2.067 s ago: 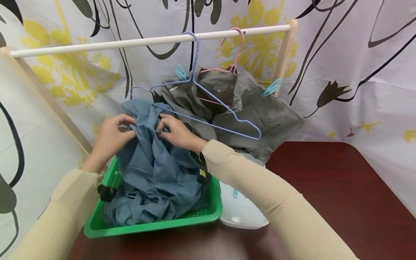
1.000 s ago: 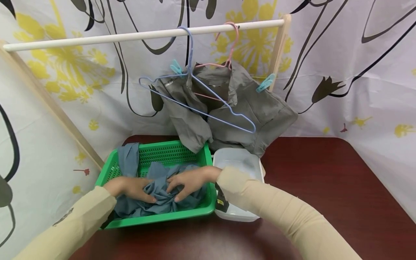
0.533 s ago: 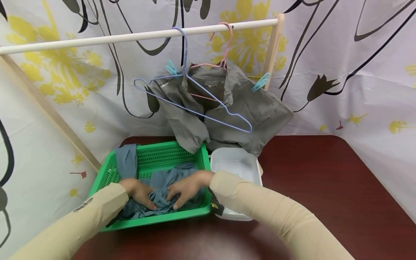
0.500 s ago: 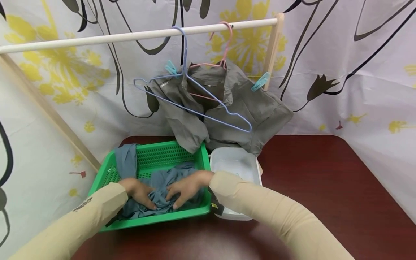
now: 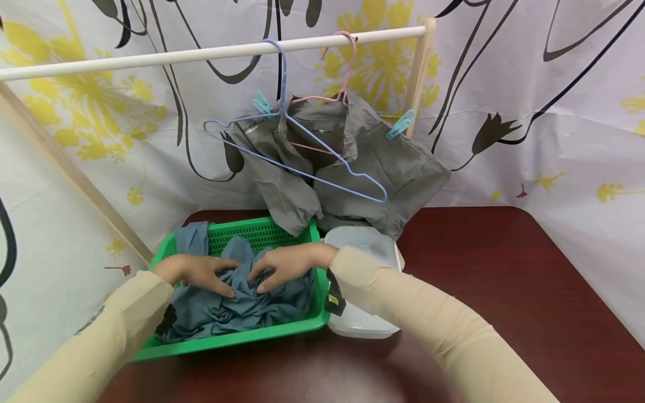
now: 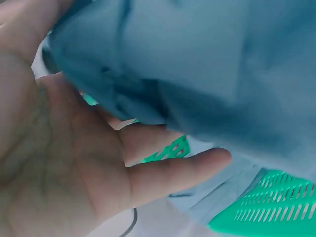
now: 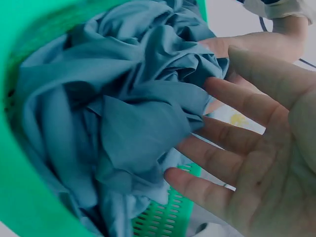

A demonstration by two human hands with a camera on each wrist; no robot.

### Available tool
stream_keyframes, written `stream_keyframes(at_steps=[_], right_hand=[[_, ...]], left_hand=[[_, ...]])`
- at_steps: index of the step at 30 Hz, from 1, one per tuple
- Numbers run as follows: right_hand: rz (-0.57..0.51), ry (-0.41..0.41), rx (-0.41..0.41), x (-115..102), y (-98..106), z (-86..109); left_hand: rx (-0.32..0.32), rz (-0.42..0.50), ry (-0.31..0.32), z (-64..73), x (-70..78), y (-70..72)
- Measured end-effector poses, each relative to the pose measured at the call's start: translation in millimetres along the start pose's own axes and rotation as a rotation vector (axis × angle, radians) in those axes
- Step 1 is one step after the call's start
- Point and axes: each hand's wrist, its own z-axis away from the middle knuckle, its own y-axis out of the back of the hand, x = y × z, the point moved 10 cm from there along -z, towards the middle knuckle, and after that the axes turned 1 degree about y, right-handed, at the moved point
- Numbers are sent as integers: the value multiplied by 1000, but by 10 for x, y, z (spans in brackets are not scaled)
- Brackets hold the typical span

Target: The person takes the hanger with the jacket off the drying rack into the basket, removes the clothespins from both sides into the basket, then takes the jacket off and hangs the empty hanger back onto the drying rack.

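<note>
A crumpled blue-grey garment (image 5: 232,313) fills much of the green basket (image 5: 252,338), with one end draped over the basket's back left corner. Over its left part lies my left hand (image 5: 199,273), thumb and fingers spread at the cloth; in the left wrist view its fingers reach out under a fold. From the right comes my right hand (image 5: 287,264). Its extended fingers (image 7: 217,163) touch the edge of the bunched cloth in the right wrist view. Both palms face the garment, and some fingertips are hidden behind folds.
A blue hanger (image 5: 322,182) without clothing hangs on the white rod (image 5: 151,59). Behind it, a grey shirt (image 5: 398,173) hangs from a pink hanger (image 5: 347,67) with turquoise clothespins (image 5: 400,124). A translucent plastic container (image 5: 365,322) stands beside the basket on the dark red table (image 5: 478,268).
My hands lowered the garment from near the blue hanger into the basket and pressed into it. Since half a second ago both hands have risen slightly, with the cloth bunched higher between them.
</note>
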Motion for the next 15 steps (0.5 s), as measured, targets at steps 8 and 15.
stream_keyframes(at_steps=[8,15], right_hand=[[-6,-25,4,-29,220,-197],[27,-54,-5,-92,477,-378]], left_hand=[[71,71,-179,137,43,253],[180,199,-215,257,-147,485]])
